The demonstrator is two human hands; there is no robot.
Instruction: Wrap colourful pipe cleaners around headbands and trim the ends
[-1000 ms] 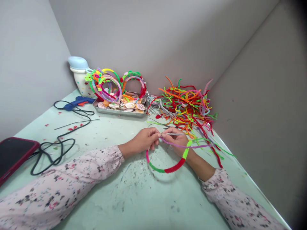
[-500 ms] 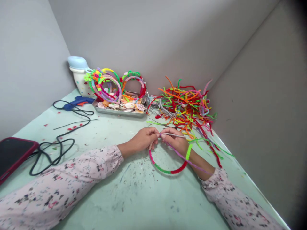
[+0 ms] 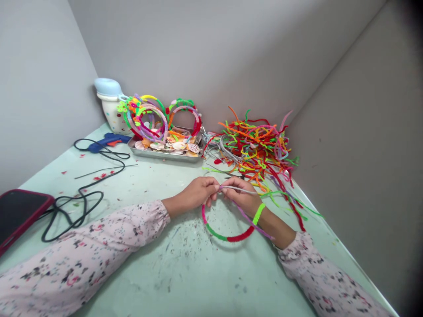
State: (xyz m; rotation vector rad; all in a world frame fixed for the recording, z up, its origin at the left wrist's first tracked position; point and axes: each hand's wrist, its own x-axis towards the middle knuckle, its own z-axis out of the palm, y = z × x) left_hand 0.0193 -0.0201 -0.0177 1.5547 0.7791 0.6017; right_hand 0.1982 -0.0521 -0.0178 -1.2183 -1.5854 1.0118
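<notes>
A curved headband (image 3: 240,236), wrapped in pink, green, red and lime fuzzy sections, hangs in a loop below my two hands. My left hand (image 3: 204,192) is closed, pinching the band near where the wrapping stops. Just beside it, my right hand (image 3: 243,194) pinches a purple pipe cleaner (image 3: 245,216) against the band. The pipe cleaner's loose tail slants down past my right wrist. A bare grey end (image 3: 243,190) of the band runs across my right fingers. The lime section lies by my right wrist.
Behind my hands stands a metal tray (image 3: 165,155) of shells with finished colourful headbands (image 3: 150,108). A tangled pipe cleaner heap (image 3: 257,141) lies at right. Leftward are a blue glue gun (image 3: 107,140), a black cord (image 3: 84,202), a phone (image 3: 23,215) and a blue-lidded white container (image 3: 112,110).
The band's loop has swung slightly left. The purple tail has shortened and drawn in toward my fingers, with its end now nearer my right wrist. Both hands stay nearly in place.
</notes>
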